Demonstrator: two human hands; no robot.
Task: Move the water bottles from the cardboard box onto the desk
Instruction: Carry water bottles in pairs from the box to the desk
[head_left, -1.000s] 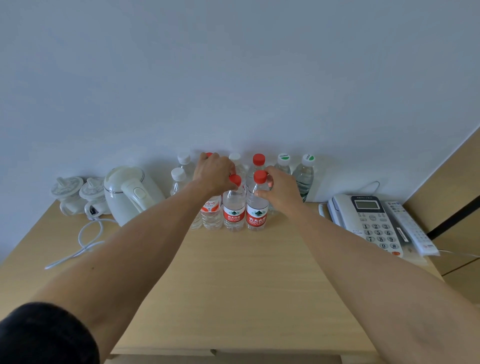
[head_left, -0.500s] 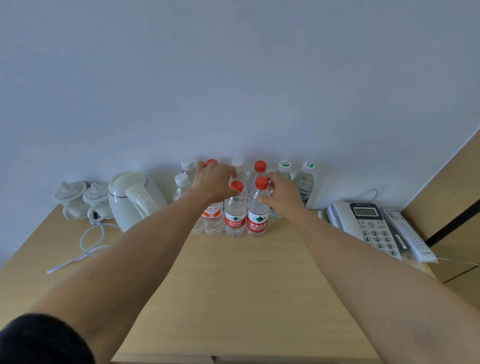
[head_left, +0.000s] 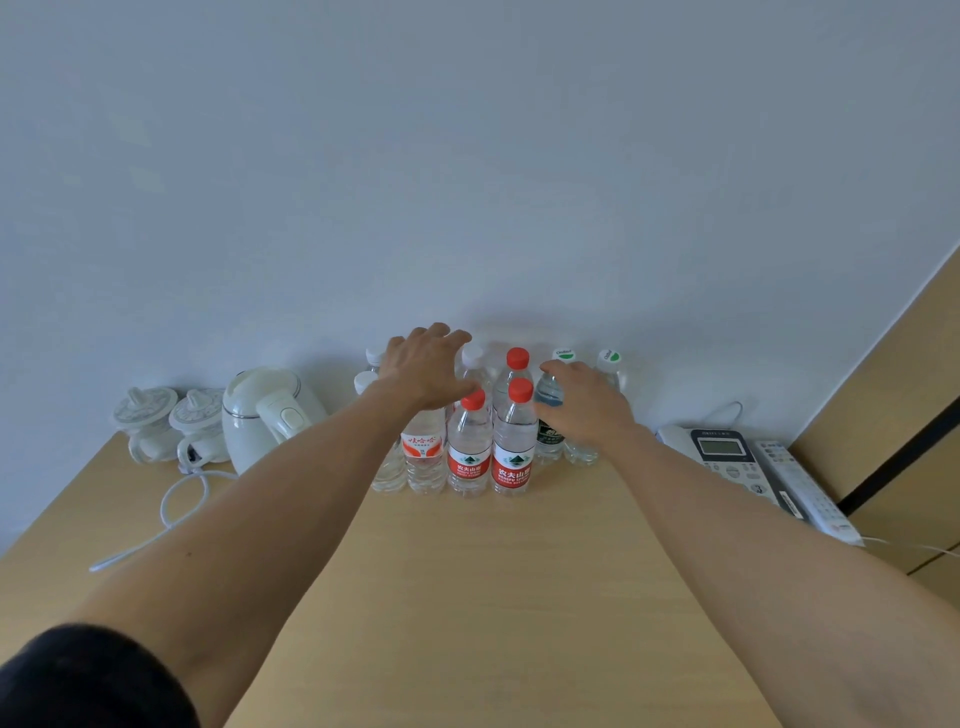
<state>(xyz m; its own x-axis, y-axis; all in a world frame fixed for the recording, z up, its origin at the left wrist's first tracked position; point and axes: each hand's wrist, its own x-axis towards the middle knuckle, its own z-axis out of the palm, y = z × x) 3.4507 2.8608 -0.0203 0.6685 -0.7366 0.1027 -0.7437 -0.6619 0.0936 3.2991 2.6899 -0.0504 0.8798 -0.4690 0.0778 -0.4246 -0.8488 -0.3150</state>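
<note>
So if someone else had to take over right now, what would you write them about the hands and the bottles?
Left hand: open, fingers spread over the bottle tops on the left of the group, gripping nothing.
Right hand: open, fingers relaxed beside the green-capped bottle; whether it touches is unclear.
Water bottles: all upright in a cluster at the back of the desk, the two front red-capped bottles side by side.
Done: these bottles are on the desk.
Left: the cardboard box is out of view, so check it for any more.

Two bare forearms and hands, the left hand (head_left: 428, 371) and right hand (head_left: 587, 410), seen from above; a black sleeve (head_left: 88, 680) covers the left upper arm, the right arm unsleeved throughout.
</note>
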